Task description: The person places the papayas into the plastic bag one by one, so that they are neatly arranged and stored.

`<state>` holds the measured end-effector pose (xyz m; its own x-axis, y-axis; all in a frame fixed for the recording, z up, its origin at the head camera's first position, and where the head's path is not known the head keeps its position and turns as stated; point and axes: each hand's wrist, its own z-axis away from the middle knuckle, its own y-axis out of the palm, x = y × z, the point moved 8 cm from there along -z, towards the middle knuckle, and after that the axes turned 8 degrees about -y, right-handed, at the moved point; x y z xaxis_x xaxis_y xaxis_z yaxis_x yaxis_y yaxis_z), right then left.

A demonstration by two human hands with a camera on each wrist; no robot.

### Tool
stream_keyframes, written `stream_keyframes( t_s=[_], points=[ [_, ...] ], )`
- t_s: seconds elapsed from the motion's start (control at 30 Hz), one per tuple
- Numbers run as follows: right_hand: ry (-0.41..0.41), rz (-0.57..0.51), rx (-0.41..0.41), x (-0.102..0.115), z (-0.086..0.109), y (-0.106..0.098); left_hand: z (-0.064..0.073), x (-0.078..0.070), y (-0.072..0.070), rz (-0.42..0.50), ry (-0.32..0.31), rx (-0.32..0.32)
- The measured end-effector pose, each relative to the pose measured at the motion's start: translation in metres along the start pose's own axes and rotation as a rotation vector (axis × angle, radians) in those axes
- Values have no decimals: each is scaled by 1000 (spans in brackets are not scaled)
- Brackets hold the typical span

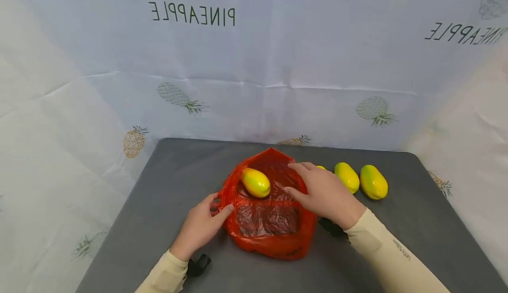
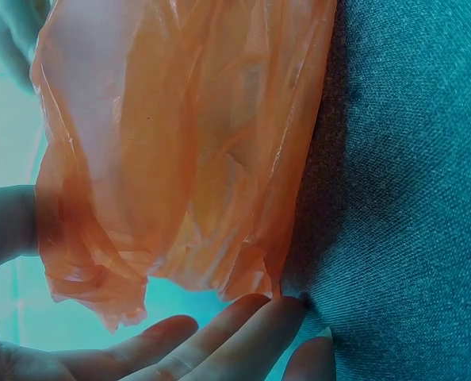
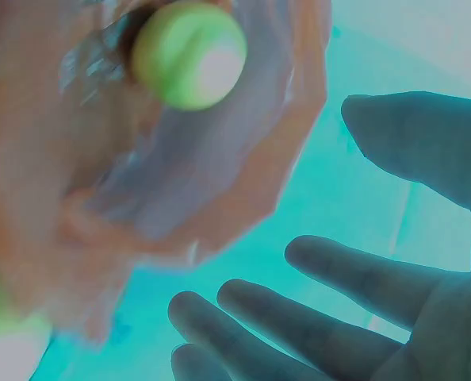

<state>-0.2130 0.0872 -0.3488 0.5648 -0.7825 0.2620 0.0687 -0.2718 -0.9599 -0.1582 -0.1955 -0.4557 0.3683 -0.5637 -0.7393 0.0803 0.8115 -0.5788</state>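
Observation:
A red, see-through plastic bag [image 1: 274, 242] lies with its mouth spread wide toward me. One yellow-green, mango-like fruit [image 1: 255, 183] is within the mouth, near its upper left side. My left hand [image 1: 200, 227] holds the bag's left edge, thumb over the rim and fingers outside. In the left wrist view, those fingers [image 2: 251, 333] reach the bag's crumpled edge. Over the bag's right side is my right hand [image 1: 323, 191], thumb and fingers apart with nothing between them. The right wrist view shows its spread fingers [image 3: 338, 278] beside the bag and the fruit [image 3: 192, 55].
Two more yellow-green fruits [image 1: 347, 177] [image 1: 374, 182] lie right of the bag on the grey table [image 1: 170, 169]. A third fruit [image 1: 320, 167] is mostly hidden behind my right hand. A pineapple-print curtain [image 1: 258, 54] hangs behind the table and along both sides.

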Motion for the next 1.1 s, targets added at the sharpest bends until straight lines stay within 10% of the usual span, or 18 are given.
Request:
stream_keyframes(
  t_s=[0.6, 1.1],
  points=[
    [308, 21, -23, -77, 107, 6, -2, -1, 3, -46, -7, 3],
    [459, -21, 27, -108, 126, 34, -1, -1, 3, -49, -15, -4]
  ],
)
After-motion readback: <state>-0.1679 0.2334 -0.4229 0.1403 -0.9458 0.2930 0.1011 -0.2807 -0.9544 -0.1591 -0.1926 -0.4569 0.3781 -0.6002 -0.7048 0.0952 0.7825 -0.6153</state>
